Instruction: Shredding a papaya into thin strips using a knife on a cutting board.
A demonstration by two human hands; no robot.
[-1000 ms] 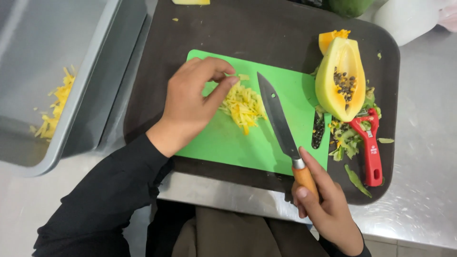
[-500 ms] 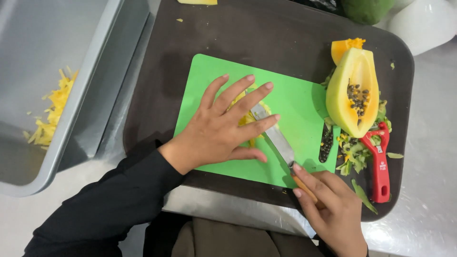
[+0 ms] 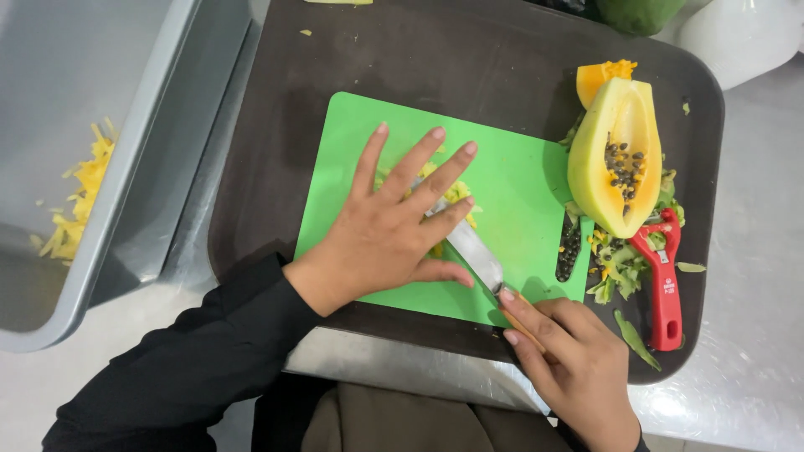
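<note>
I look down on a dark brown plastic tray (image 3: 251, 192) lying on a steel worktop, with a flat green plastic cutting board (image 3: 519, 184) set near the tray's front edge. My left hand (image 3: 394, 230) lies flat, palm down, on the middle of the board, its fingers (image 3: 435, 172) spread wide apart and stretched toward the tray's far edge. It presses on a small heap of yellow shredded papaya (image 3: 456, 194), which shows only between and just beyond the fingertips. My right hand (image 3: 569, 364) is at the tray's front edge, near its right corner, its fingers curled tight around the wooden handle of a steel kitchen knife (image 3: 473, 251). The blade lies nearly flat on the board and slants under the left hand's fingers, touching the shreds.

Along the tray's right edge rests a halved yellow papaya with black seeds (image 3: 615, 155), cut face up, beside green peel scraps (image 3: 620, 268) and a red-handled peeler (image 3: 666, 289). Off the tray's left edge stands a grey metal bin (image 3: 126, 167) holding more yellow shreds.
</note>
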